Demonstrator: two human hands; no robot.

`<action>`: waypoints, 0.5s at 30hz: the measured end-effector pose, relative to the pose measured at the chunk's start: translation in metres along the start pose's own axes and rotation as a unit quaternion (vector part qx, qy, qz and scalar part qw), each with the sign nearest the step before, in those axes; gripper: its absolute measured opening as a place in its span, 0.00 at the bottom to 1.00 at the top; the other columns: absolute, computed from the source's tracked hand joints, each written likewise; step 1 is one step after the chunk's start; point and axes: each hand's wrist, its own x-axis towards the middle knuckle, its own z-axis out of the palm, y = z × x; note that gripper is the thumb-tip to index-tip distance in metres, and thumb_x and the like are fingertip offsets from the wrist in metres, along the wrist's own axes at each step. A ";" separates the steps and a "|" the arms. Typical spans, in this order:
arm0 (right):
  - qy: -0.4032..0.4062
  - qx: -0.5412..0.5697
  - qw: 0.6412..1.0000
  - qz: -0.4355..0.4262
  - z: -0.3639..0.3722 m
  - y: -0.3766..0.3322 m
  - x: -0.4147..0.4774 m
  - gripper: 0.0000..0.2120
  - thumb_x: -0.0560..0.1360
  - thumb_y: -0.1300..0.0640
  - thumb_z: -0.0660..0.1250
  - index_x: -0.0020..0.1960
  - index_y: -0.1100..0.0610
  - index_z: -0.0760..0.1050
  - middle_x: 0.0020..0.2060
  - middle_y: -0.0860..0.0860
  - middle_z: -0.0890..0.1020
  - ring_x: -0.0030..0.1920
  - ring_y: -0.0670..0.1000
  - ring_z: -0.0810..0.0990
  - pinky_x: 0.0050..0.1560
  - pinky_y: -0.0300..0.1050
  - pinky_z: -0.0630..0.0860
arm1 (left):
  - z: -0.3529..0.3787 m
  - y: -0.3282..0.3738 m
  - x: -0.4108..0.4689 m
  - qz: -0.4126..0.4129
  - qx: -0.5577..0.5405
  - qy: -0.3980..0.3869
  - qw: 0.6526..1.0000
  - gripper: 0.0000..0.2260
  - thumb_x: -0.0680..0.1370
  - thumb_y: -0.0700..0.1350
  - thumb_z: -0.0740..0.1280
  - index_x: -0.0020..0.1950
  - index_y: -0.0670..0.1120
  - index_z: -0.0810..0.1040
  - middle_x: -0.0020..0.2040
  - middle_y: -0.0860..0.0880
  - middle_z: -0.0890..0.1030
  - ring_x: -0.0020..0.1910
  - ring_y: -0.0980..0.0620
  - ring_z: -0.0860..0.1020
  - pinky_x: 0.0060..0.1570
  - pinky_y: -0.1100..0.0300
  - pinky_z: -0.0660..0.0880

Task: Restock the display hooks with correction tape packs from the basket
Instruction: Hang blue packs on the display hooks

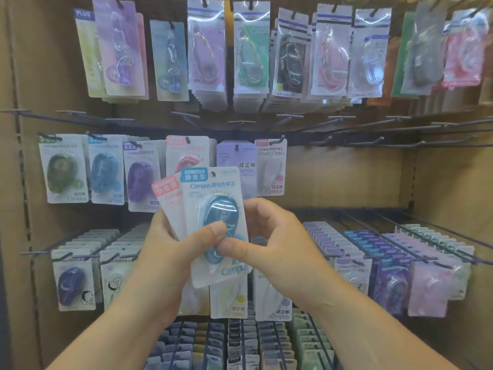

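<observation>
Left hand [170, 252] gripping pink pack [166, 194], right hand [277, 244] pinching blue pack [213, 186]

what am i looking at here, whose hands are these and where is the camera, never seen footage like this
No machine here: a person wears one wide-angle camera on the head, so you look down at their own two bare hands. Ahead is a shop display of correction tape packs hanging on hooks; several hooks in the middle row, right side, are bare. The left hand holds two packs fanned out, a blue-labelled pack in front and a pink-labelled pack behind. The right hand pinches the blue-labelled pack too, thumb on its front. The basket is out of view.
</observation>
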 end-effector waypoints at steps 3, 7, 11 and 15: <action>-0.008 0.045 0.999 0.014 0.006 0.008 0.001 0.18 0.73 0.55 0.79 0.61 0.50 0.80 0.54 0.49 0.86 0.56 0.51 0.85 0.58 0.52 0.82 | -0.001 -0.001 -0.004 -0.008 0.008 0.030 0.999 0.40 0.60 0.53 0.80 0.71 0.49 0.76 0.60 0.46 0.87 0.58 0.42 0.86 0.52 0.44 0.82; -0.013 0.108 0.993 0.033 0.016 0.013 0.002 0.17 0.75 0.57 0.76 0.63 0.51 0.78 0.55 0.51 0.86 0.56 0.54 0.85 0.52 0.50 0.83 | -0.006 0.003 -0.010 -0.025 -0.018 0.051 0.998 0.39 0.63 0.57 0.79 0.72 0.50 0.75 0.63 0.45 0.86 0.61 0.40 0.85 0.62 0.34 0.78; -0.019 0.183 0.982 0.050 0.026 0.009 0.006 0.17 0.78 0.60 0.71 0.65 0.55 0.74 0.53 0.53 0.87 0.54 0.55 0.87 0.49 0.57 0.84 | -0.022 0.009 -0.015 -0.044 -0.045 0.043 0.997 0.36 0.64 0.57 0.77 0.71 0.52 0.76 0.61 0.45 0.86 0.53 0.43 0.87 0.42 0.42 0.85; -0.027 0.188 0.980 0.054 0.044 0.005 0.012 0.17 0.78 0.60 0.70 0.66 0.56 0.73 0.52 0.53 0.88 0.52 0.57 0.87 0.49 0.59 0.85 | -0.043 0.016 -0.023 -0.054 -0.055 0.048 0.996 0.35 0.64 0.54 0.77 0.70 0.51 0.77 0.58 0.41 0.85 0.43 0.45 0.86 0.29 0.52 0.83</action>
